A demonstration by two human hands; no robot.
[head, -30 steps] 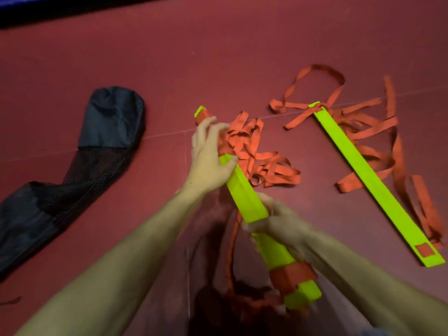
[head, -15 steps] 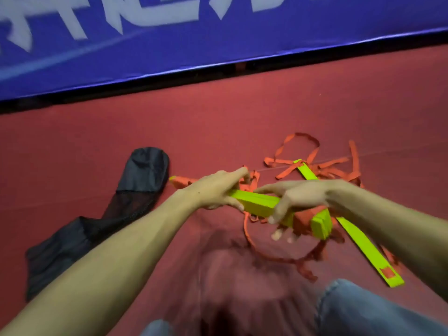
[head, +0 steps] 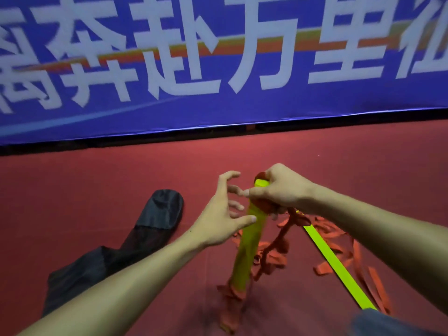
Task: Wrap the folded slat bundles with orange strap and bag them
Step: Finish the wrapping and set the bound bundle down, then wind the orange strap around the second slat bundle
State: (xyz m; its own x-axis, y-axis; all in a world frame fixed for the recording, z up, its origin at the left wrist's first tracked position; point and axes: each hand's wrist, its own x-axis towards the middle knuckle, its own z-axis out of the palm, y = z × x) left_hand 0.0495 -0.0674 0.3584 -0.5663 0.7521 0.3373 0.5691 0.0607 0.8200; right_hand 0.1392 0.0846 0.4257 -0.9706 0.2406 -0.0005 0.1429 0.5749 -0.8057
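Right hand [head: 281, 192] around flat neon slat bundle [head: 249, 238]

Dim, flat indoor light here, no glare anywhere. Lettering on the banner [head: 218, 105] is smeared soft by motion, and its lower edge bows with the wide lens. Fingers of the left hand [head: 218, 221] are blurred; the right hand [head: 278, 190] is a touch sharper. The bundle [head: 249, 238] is streaked, its lower end lost in blur, with a murky shadow on the floor [head: 97, 178] beneath. The bag [head: 157, 214] is nearly black, with little detail. The slat [head: 334, 263] glows neon, its edges fairly crisp.
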